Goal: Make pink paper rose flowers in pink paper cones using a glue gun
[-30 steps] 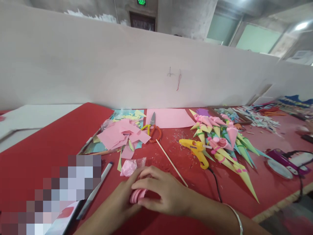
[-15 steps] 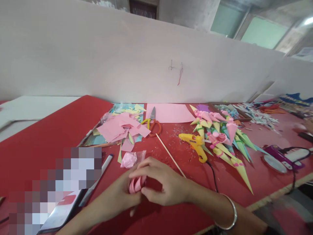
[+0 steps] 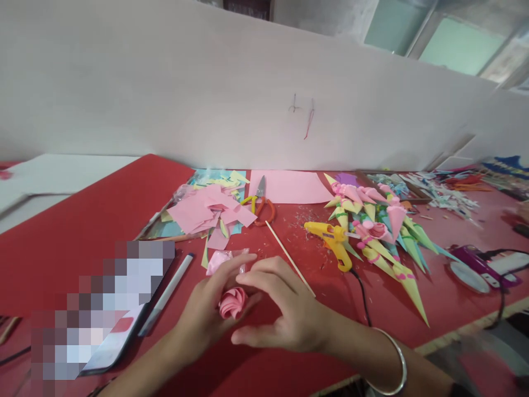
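A rolled pink paper rose (image 3: pixel 232 303) rests in my left hand (image 3: pixel 205 309), its layered petals facing up. The left fingers curl around its sides, and their grip underneath is hidden. Just right of the rose, my right hand (image 3: pixel 285 309) is spread, thumb and fingers apart with nothing between them. Its fingertips hover close to the flower. Behind my hands lies a small clear plastic packet with something pink inside (image 3: pixel 219 261). A thin wooden stick (image 3: pixel 289 256) slants across the table beyond my right hand.
A yellow glue gun (image 3: pixel 330 240) lies right of centre, beside a pile of paper cones and flowers (image 3: pixel 407 286). Scissors (image 3: pixel 261 204), pink paper pieces (image 3: pixel 202 209) and a pink sheet (image 3: pixel 289 186) lie behind. On the left are a phone (image 3: pixel 111 342) and a white pen (image 3: pixel 169 292).
My right hand has opened and drawn away from the rose, which now shows its top. Before, both hands were closed around the rolled pink paper. The view has shifted slightly.
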`<state>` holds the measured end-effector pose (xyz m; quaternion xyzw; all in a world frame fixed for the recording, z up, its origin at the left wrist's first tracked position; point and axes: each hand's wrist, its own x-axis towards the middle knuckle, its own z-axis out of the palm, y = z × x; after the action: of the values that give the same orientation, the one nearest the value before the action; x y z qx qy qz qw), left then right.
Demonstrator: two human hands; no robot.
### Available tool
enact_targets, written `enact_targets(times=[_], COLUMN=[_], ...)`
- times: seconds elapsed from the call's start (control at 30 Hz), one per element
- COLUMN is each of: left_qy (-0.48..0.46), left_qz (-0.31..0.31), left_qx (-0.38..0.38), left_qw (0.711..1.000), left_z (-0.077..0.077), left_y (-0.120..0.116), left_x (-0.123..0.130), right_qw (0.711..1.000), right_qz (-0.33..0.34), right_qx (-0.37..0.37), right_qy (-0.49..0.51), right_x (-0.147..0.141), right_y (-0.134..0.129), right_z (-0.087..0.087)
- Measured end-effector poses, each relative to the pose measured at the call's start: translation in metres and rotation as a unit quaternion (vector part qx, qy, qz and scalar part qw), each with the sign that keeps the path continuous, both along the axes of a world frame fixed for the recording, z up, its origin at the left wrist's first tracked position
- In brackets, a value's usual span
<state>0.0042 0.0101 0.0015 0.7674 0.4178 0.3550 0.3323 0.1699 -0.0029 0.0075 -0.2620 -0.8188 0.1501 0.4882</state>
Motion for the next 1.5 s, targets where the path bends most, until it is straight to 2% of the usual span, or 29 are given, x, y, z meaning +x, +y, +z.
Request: enact_targets(times=[0.13,0.37,0.6,0.73,0.93,1.0,1.1,1.23,1.33,1.5], left_qy=[0.07,0.157,0.211,0.233,0.176,0.147,0.104,0.079,0.076,0.053], left_qz=[0.051,0.041,0.033,0.028,-0.029,-0.042,-0.046,0.001,0.027,0.037], left_qx=[0.019,0.111,0.046,0.035,0.011,0.006,0.029,0.093,0.125,0.199], left_qw=[0.996,0.981,0.976,0.972,0.984,0.988,0.993,0.992,0.989,0.978], left_z=[-0.007,-0.014,-0.021,-0.016,-0.006,-0.006,-0.005,-0.003,-0.001,-0.003], left_y=[0.001,0.003,0.003,0.004,0.005,0.006,0.007,0.007,0.008,0.009], left_x=[0.001,0.002,0.004,0.006,0.006,0.004,0.002,0.001,0.002,0.004], right_qw=[0.998,0.994,0.976,0.982,0.98,0.971,0.939,0.89,0.865,0.85], right_qz=[-0.017,-0.051,-0.029,-0.021,0.002,0.003,0.02,0.059,0.05,0.026], right_qx=[-0.05,-0.072,-0.18,-0.174,-0.196,-0.233,-0.311,-0.377,-0.418,-0.449], right_qy=[-0.035,-0.067,-0.117,-0.064,0.017,0.061,0.146,0.25,0.273,0.274], right_x=[-0.002,-0.006,-0.002,-0.001,0.001,0.002,0.004,0.002,0.0,-0.001], right_y=[0.002,0.005,0.009,0.01,0.012,0.013,0.014,0.017,0.019,0.018], right_z=[-0.002,-0.011,-0.011,-0.013,-0.013,-0.013,-0.016,-0.019,-0.018,-0.017])
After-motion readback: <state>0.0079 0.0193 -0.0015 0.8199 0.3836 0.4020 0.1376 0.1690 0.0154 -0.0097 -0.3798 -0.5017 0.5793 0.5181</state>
